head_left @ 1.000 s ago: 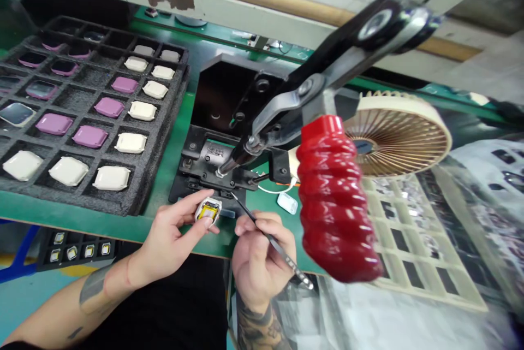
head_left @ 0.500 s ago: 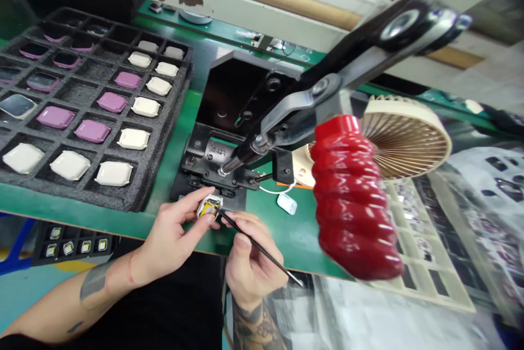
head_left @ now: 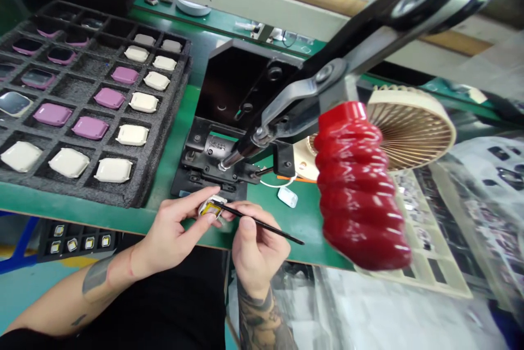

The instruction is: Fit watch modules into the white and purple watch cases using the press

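Observation:
Between the thumb and index finger of my left hand [head_left: 180, 230] is a small white watch case [head_left: 212, 207], its yellow inside facing up. My right hand [head_left: 260, 241] grips a thin black stick-like tool [head_left: 266, 224] like a pen. The tool's tip meets the case at its right edge; I cannot make out exactly what it touches. Both hands are over the front edge of the green bench [head_left: 303, 230]. Just beyond them stands a black press fixture [head_left: 216, 148] with a large red ribbed handle [head_left: 360, 186] hanging at the right.
A grey foam tray [head_left: 135, 194] holding white and purple watch cases stands at the left. Below the bench, a dark tray [head_left: 77, 230] carries several yellow-centred cases. A beige fan [head_left: 409, 126], a small clear-blue piece [head_left: 287, 197] and a compartment tray [head_left: 442, 268] are at the right.
The black tool has swung to a flatter angle, its rear end rising, and my right hand has turned with it. The watch case is slightly tilted in my left fingers. The view has shifted slightly.

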Tool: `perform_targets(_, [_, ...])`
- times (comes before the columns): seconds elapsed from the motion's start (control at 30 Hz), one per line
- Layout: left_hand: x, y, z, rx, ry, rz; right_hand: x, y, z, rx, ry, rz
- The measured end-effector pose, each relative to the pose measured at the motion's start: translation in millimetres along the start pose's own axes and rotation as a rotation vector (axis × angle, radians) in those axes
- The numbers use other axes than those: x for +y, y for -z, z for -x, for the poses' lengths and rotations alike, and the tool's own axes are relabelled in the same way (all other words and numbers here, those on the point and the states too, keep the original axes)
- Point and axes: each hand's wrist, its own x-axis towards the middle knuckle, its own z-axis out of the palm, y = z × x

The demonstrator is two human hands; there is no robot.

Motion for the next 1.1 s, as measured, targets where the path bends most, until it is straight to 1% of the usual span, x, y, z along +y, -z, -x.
perform_targets(0.13, [0.7,-2.9,0.0,0.049,0.025,-0.037,1.5,-1.1,3.5,0.056,0.154,0.07])
perform_targets(0.23, [1.4,-4.9,1.1,0.07,-0.013,-0.124,0.2,-0.5,7.8,0.005,0.238,0.165])
perform_targets(0.33, [1.8,-4.3,2.1,0.107,-0.064,-0.217,-1.9,-0.6,7.6,-0.04,0.256,0.229])
perform_targets(0.4, [2.5,-2.3,2.0,0.084,-0.05,-0.18,-1.6,0.4,4.6,-0.007,0.199,0.195])
perform_targets(0.47, [3.8,0.3,1.2,0.018,-0.013,-0.069,0.5,3.6,1.0,0.012,0.069,0.087])
perform_targets(0.5, [4.5,1.4,0.5,-0.007,-0.002,-0.012,2.0,6.0,-0.2,-0.005,-0.002,0.016])
perform_targets(0.53, [5.4,2.3,-0.2,-0.02,0.002,0.029,3.6,8.6,-0.7,-0.047,-0.056,-0.053])
perform_targets(0.6, [7.0,2.7,-1.6,-0.009,0.002,0.06,5.9,13.0,0.2,-0.177,-0.073,-0.146])
perform_targets(0.63, [7.7,2.2,-2.2,0.008,0.009,0.066,6.6,14.1,1.2,-0.215,-0.052,-0.157])
perform_targets(0.67, [8.4,1.3,-2.8,0.026,0.024,0.077,6.7,14.1,2.2,-0.205,-0.02,-0.147])
perform_targets(0.7, [9.1,0.2,-3.4,0.044,0.044,0.099,6.6,13.1,2.9,-0.142,0.016,-0.124])
perform_targets(0.8, [10.5,-3.1,-5.5,0.09,0.085,0.199,5.7,6.4,2.4,0.172,0.09,-0.06])
perform_targets(0.83, [10.7,-3.7,-6.2,0.1,0.088,0.227,5.7,3.9,1.5,0.221,0.098,-0.053])
perform_targets(0.87, [10.8,-4.0,-6.8,0.104,0.086,0.246,5.9,1.6,0.6,0.226,0.097,-0.046])
perform_targets(1.0, [8.3,-0.9,-5.5,0.088,0.057,0.299,4.2,-5.4,0.3,0.116,0.032,-0.017])
perform_targets(1.07, [5.3,2.4,-2.0,0.08,0.059,0.317,-2.4,-5.8,2.6,0.044,-0.023,-0.081])
perform_targets(1.1, [3.5,4.5,0.0,0.09,0.083,0.316,-8.3,-3.4,3.4,0.003,-0.052,-0.133])
